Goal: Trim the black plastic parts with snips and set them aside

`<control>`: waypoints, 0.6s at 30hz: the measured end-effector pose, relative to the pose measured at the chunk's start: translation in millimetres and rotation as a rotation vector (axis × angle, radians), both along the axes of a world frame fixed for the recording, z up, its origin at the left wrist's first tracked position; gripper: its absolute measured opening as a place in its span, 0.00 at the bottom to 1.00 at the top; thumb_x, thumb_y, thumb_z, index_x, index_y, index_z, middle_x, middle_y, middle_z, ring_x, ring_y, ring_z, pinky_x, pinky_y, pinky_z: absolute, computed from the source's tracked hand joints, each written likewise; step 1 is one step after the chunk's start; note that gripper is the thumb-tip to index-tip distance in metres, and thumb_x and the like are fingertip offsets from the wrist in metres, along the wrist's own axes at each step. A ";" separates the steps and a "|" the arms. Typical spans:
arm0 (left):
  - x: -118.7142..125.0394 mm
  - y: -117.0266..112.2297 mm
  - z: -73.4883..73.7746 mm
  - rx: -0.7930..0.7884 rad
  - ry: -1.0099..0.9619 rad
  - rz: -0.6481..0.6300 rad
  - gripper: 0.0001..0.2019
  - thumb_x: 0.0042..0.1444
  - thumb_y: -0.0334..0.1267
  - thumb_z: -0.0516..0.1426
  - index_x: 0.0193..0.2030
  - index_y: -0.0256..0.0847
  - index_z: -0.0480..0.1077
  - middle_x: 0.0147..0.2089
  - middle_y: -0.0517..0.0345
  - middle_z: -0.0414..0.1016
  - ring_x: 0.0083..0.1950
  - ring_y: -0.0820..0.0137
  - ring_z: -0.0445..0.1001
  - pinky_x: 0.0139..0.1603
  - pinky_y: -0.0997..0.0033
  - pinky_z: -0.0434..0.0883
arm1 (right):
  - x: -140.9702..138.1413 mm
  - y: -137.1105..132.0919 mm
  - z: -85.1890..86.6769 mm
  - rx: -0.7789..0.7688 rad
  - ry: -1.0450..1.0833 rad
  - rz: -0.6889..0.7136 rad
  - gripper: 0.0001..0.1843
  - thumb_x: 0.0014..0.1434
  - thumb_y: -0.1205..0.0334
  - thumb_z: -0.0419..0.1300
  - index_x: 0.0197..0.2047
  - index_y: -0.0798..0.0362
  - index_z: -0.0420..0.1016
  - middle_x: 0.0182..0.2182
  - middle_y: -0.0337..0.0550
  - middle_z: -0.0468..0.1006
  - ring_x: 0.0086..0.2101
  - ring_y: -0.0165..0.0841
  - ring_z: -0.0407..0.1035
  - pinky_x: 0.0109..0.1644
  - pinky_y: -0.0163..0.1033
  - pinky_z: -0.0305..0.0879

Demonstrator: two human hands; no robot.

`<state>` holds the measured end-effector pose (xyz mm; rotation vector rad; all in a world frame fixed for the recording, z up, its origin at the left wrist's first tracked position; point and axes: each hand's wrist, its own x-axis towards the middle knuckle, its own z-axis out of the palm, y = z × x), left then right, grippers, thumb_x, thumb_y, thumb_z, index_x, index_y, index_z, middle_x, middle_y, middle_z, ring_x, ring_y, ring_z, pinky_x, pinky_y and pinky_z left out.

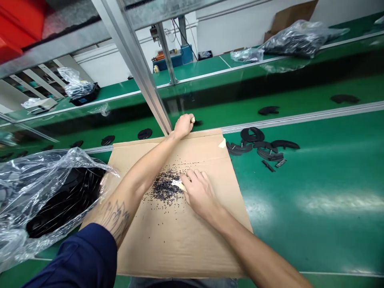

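Right hand (199, 192) curls half-closed on a small white tool (177, 183) at the edge of black crumbs (165, 188) on a cardboard sheet (210, 256), much nearer them than the left hand (183, 126), closed around a pale-tipped handle (192, 119) at the far edge

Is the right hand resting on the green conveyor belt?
No, the right hand is over a flat brown cardboard sheet, beside scattered small black granules.

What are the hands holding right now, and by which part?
The right hand grips a small white tool by its rear end, tip showing. The left hand closes on a small pale-tipped object; its kind cannot be told.
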<state>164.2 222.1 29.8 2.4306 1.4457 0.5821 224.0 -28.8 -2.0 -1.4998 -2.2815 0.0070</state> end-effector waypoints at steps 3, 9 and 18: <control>-32.2 -29.0 17.1 0.030 -0.047 -0.051 0.08 0.55 0.25 0.54 0.38 0.36 0.73 0.40 0.51 0.78 0.43 0.65 0.76 0.52 0.65 0.72 | 0.5 -1.2 0.5 0.118 0.156 -0.006 0.17 0.64 0.72 0.55 0.55 0.55 0.75 0.45 0.52 0.75 0.43 0.40 0.67 0.45 0.43 0.62; -121.0 -139.0 32.8 -0.049 -0.260 -0.431 0.04 0.58 0.29 0.55 0.36 0.39 0.71 0.38 0.56 0.78 0.39 0.71 0.77 0.45 0.72 0.74 | 1.5 6.6 3.9 0.333 0.505 -0.061 0.23 0.64 0.63 0.61 0.62 0.53 0.69 0.53 0.59 0.69 0.49 0.45 0.70 0.50 0.48 0.69; -237.7 -201.3 25.8 -0.107 0.140 -0.196 0.07 0.66 0.38 0.55 0.48 0.41 0.72 0.41 0.52 0.80 0.41 0.67 0.79 0.46 0.68 0.76 | -12.7 16.8 -2.4 -0.038 0.688 0.167 0.12 0.66 0.48 0.59 0.43 0.46 0.74 0.33 0.42 0.78 0.29 0.36 0.71 0.33 0.41 0.67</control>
